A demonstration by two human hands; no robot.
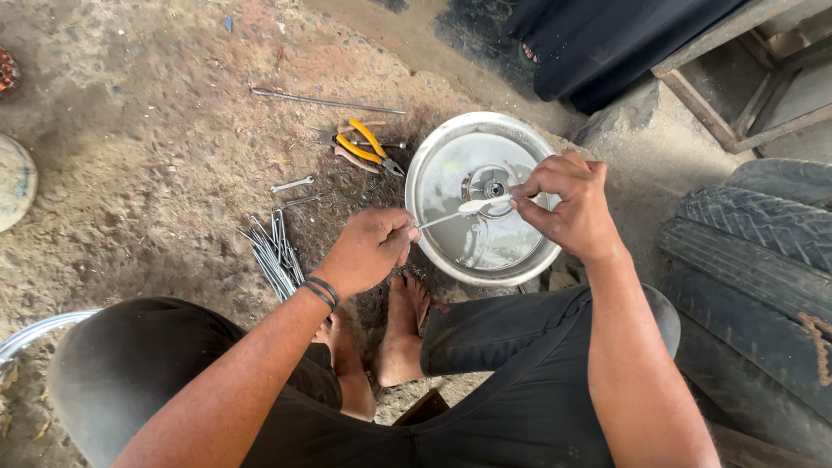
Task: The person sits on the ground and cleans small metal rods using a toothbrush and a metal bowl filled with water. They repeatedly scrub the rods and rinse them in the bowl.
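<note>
Head view: looking straight down at a person seated low over a dirt floor, bare feet (pixel 390 334) together beneath the hands.
Landmark: a round steel basin (pixel 433 178) holding shallow cloudy liquid, with a small hub-like metal part (pixel 492 186) sitting at its middle.
Left hand (pixel 371 250): clenched round the near end of a thin metal spoke (pixel 442 217), at the basin's near-left rim; dark bands (pixel 322 291) circle the wrist.
Right hand (pixel 568 206): over the basin's right half, fingertips pinched on a small white piece (pixel 482 204) at the far end of the spoke — whether it is a cloth or a fitting cannot be told.
Spoke: runs level from the left fist across the basin's near half, above the liquid, towards the centre part.
Left of the basin: yellow-handled pliers (pixel 368 147) lying just beside the rim; a small spanner (pixel 291 184) further out; a loose bundle of spokes (pixel 273 251) on the ground, near the left wrist.
Beyond the pliers: a long thin rod (pixel 328 101) lying flat, well apart from the basin.
Right of the basin: worn tyres (pixel 763 260) stacked at the frame's edge — treads facing up.
Behind the basin: dark cloth (pixel 607 39) and a metal frame (pixel 728 95).
</note>
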